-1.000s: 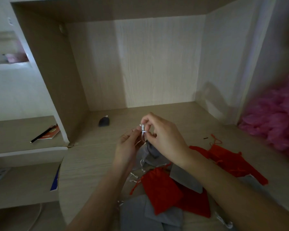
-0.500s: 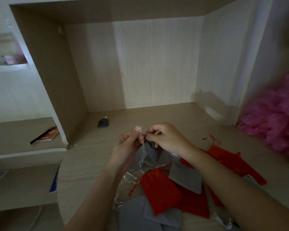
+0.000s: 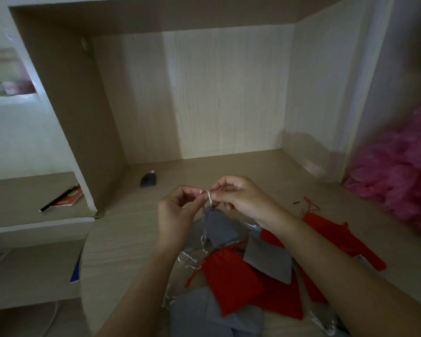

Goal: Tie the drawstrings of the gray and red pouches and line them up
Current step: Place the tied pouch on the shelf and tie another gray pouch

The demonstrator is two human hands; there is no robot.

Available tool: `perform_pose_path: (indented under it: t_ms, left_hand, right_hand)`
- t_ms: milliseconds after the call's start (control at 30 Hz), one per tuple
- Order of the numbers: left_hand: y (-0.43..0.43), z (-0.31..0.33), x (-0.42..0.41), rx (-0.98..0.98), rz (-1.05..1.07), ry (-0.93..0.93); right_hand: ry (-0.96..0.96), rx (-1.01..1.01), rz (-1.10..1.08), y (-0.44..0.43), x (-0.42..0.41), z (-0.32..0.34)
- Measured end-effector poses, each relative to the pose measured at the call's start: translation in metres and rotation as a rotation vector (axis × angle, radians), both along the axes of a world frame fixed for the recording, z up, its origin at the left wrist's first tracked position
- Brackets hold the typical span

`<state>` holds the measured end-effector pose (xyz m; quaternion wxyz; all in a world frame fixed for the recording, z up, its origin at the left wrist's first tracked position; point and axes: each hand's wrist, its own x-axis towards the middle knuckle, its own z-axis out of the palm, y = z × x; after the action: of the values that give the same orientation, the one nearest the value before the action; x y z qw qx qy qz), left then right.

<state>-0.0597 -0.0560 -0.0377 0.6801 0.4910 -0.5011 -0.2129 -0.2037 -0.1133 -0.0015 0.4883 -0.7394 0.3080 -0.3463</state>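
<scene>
Since half a second ago we have raised both hands a little, and the gray pouch (image 3: 219, 227) now hangs clear below them instead of bunching against the heap. Our left hand (image 3: 176, 215) and right hand (image 3: 244, 198) each pinch the white drawstring (image 3: 209, 197). The fingers (image 3: 190, 193) of both are curled and clamped on the cord, their tips nearly meeting above the pouch's neck. The gray pouch dangles just under the fingertips with its mouth gathered. Its lower end is over the heap of pouches (image 3: 267, 262), which lies at the near edge of the surface (image 3: 131, 239). In that heap a red pouch (image 3: 231, 280) lies over gray ones, and another red pouch (image 3: 338, 239) stretches toward the right edge. A small dark object (image 3: 148, 180) sits near the back left corner. We cannot tell whether a knot has formed.
</scene>
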Motion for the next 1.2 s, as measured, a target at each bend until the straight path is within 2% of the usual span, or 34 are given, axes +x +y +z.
perform_pose_path:
  t_ms: [200, 400, 500, 567, 667, 733, 800, 1033, 1200]
  left_hand:
    - [0.001, 0.004, -0.002, -0.028, -0.02, 0.061]
    - [0.003, 0.007, -0.001, -0.029, -0.088, 0.228]
    - [0.003, 0.009, -0.005, -0.008, -0.135, 0.246]
    - [0.003, 0.009, -0.008, 0.0, -0.16, 0.286]
    - [0.004, 0.012, -0.012, -0.015, -0.222, 0.385]
    - [0.006, 0.013, -0.017, -0.035, -0.318, 0.475]
    - [0.007, 0.012, -0.022, -0.037, -0.405, 0.528]
    - [0.01, 0.015, -0.026, 0.049, -0.493, 0.524]
    - [0.011, 0.017, -0.025, 0.04, -0.547, 0.579]
  right_hand:
    - [0.073, -0.186, 0.003, 0.0, 0.005, -0.008]
    - [0.045, -0.196, -0.03, 0.001, 0.007, -0.005]
    - [-0.135, 0.003, -0.091, 0.002, 0.007, -0.003]
    - [-0.267, 0.256, -0.126, 0.001, 0.004, 0.001]
    - [-0.554, 0.679, -0.058, -0.004, -0.002, 0.005]
    - [-0.699, 0.789, -0.009, -0.009, -0.002, 0.003]
    - [-0.771, 0.822, 0.01, -0.011, 0.001, -0.001]
    - [-0.783, 0.777, -0.001, -0.014, 0.005, 0.0]
    - [-0.807, 0.734, 0.015, -0.011, 0.006, 0.001]
